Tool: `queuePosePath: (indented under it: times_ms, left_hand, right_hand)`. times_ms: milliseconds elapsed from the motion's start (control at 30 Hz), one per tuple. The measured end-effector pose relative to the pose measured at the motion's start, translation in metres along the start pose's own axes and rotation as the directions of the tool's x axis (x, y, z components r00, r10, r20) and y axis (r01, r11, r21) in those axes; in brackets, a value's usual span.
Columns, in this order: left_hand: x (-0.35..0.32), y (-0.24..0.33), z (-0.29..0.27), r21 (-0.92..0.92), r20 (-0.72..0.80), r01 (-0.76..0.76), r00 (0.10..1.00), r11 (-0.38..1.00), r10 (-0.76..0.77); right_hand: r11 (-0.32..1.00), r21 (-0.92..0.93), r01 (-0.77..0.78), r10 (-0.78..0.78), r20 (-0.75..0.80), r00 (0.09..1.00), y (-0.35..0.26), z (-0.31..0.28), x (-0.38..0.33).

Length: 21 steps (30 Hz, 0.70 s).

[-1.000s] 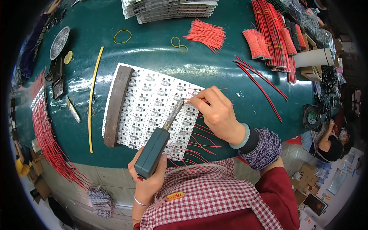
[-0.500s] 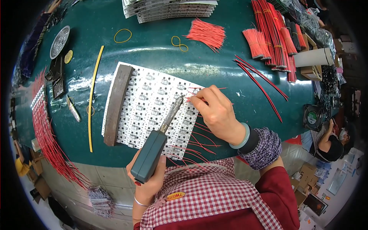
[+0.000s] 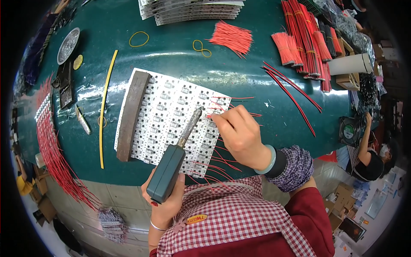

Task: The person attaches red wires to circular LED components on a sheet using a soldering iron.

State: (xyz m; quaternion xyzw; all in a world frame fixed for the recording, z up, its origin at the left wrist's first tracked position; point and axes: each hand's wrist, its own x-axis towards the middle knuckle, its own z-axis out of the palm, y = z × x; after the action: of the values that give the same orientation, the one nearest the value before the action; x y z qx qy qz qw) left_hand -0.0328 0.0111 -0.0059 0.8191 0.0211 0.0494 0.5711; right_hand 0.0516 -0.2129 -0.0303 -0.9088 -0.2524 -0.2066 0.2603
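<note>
My left hand (image 3: 165, 205) grips the green handle of a soldering iron (image 3: 173, 165), whose metal tip reaches up over a white circuit board panel (image 3: 167, 113) on the green table. My right hand (image 3: 239, 135) pinches a thin red wire (image 3: 214, 112) at the panel's right edge, close to the iron's tip. Several red wires (image 3: 216, 160) stick out from the panel's right side under my right hand. A rusty brown metal bar (image 3: 132, 115) lies along the panel's left edge.
Loose short red wires (image 3: 233, 37), bundles of red wire (image 3: 306, 40) and long red wires (image 3: 291, 96) lie at the back right. A yellow tube (image 3: 105, 107), rubber bands (image 3: 139, 39), a metal dish (image 3: 68, 39) and stacked panels (image 3: 192, 8) are around. Another person (image 3: 370, 154) sits right.
The soldering iron's tip has shifted slightly up toward the wire my right hand pinches. Both hands stay in nearly the same place.
</note>
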Motion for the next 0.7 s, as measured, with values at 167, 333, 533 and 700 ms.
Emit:
queuePosePath:
  times_ms: [167, 333, 533, 700]
  left_hand:
    - [-0.0003, 0.0018, 0.0001, 0.003, 0.006, 0.01, 1.0, 1.0, -0.01]
    - [-0.0011, -0.001, -0.0001, -0.003, 0.034, 0.044, 0.998, 0.999, -0.044]
    - [-0.0006, -0.0015, 0.0009, -0.019, 0.042, 0.076, 0.996, 0.997, -0.075]
    - [-0.0002, -0.0025, 0.0004, 0.001, 0.055, 0.078, 0.995, 0.997, -0.078]
  right_hand:
    - [0.999, 0.005, -0.035, 0.034, 0.041, 0.999, -0.0009, 0.0063, -0.0032]
    - [1.0, 0.012, -0.025, 0.024, 0.036, 0.999, -0.0016, 0.0087, -0.0029]
    - [1.0, 0.002, -0.02, 0.02, 0.037, 0.999, -0.002, 0.0095, -0.0023]
    - [1.0, -0.014, -0.016, 0.017, 0.054, 0.998, -0.0027, 0.0082, -0.0012]
